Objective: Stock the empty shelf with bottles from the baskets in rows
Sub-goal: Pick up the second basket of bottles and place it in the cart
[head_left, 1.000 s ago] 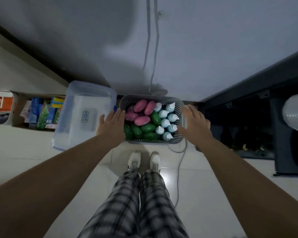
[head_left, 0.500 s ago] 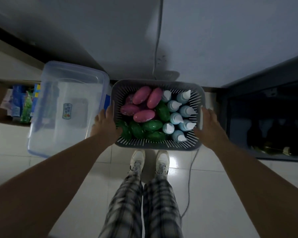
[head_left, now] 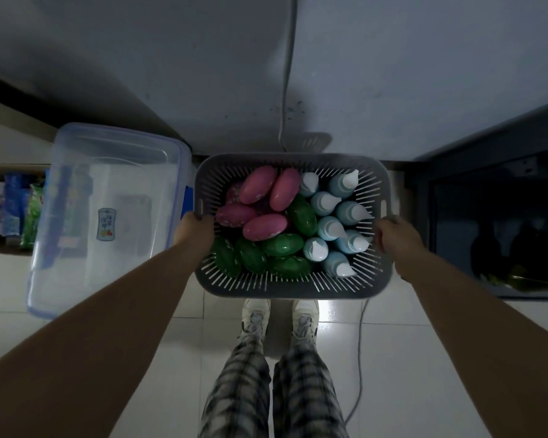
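Glossy white tiled floor [head_left: 377, 358], dim room; both hands' fingers [head_left: 203, 220] clasp the grey slotted plastic basket [head_left: 285, 287] holding pink, green, pale-blue bottles [head_left: 326, 228]

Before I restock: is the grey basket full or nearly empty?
Full: the grey basket holds pink, green and blue bottles packed wall to wall.

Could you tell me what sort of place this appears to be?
Probably a small shop's stockroom or a home storage corner: a basket of assorted bottles, a clear lidded storage bin, and packaged goods on a low shelf, all on tiled floor.
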